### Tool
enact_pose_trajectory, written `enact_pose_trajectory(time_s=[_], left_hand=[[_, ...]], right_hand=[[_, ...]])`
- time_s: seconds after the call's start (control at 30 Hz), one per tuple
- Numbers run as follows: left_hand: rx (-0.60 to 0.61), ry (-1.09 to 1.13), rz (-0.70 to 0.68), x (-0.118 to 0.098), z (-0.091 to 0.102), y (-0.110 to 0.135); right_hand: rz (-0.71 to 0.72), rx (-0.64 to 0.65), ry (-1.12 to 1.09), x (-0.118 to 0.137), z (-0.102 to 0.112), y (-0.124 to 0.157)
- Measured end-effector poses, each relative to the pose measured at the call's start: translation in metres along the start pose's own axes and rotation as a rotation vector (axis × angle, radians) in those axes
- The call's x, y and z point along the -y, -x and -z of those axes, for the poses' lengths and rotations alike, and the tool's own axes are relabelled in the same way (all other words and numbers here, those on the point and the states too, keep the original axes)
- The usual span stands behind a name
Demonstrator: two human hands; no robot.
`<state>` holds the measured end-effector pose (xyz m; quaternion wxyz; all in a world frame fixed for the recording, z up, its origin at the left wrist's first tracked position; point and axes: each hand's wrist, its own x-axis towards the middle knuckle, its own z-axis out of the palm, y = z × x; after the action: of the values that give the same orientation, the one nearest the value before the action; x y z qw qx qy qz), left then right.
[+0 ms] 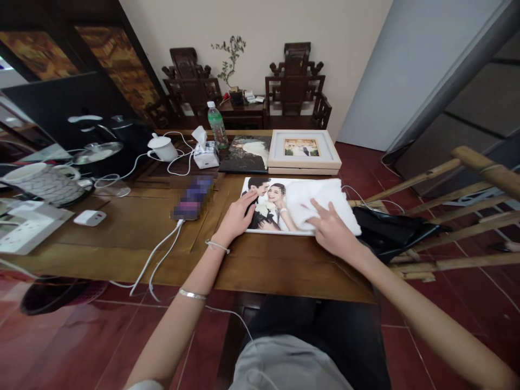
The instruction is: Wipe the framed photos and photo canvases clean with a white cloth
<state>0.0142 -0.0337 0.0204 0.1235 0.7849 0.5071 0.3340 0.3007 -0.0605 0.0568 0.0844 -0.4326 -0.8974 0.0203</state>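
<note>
On the wooden table in front of me lies a photo panel or album (pixel 266 214) printed with a picture of a couple. My left hand (pixel 236 215) rests flat on its left edge, fingers stretched out. A white cloth (pixel 333 195) covers the right part of the picture and hangs past its right side. Pressed on the cloth is my right hand (pixel 331 230), fingers spread. How thick the panel is, I cannot tell.
Behind the panel lie a dark photo album (pixel 239 154) and a framed photo (pixel 280 146). A tissue box (pixel 206 156), a bottle (pixel 217 127) and a charging phone (pixel 193 199) are to the left. A wooden rack (pixel 434 265) stands at the right.
</note>
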Motion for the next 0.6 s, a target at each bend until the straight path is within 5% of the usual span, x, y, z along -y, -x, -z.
enact_pose_trajectory(time_s=[0.13, 0.27, 0.47, 0.6], left_hand=[[-0.007, 0.006, -0.005, 0.0, -0.001, 0.001], [-0.006, 0.005, 0.002, 0.001, -0.001, 0.0], [0.016, -0.001, -0.006, 0.0, 0.001, -0.001], [0.016, 0.02, -0.021, -0.001, 0.001, 0.0]], right_hand=[[0.128, 0.116, -0.035, 0.04, 0.008, 0.034], [0.158, 0.148, -0.087, 0.044, 0.015, 0.031], [-0.015, 0.11, -0.064, 0.009, 0.013, -0.034], [-0.057, 0.056, -0.032, 0.007, 0.006, -0.084]])
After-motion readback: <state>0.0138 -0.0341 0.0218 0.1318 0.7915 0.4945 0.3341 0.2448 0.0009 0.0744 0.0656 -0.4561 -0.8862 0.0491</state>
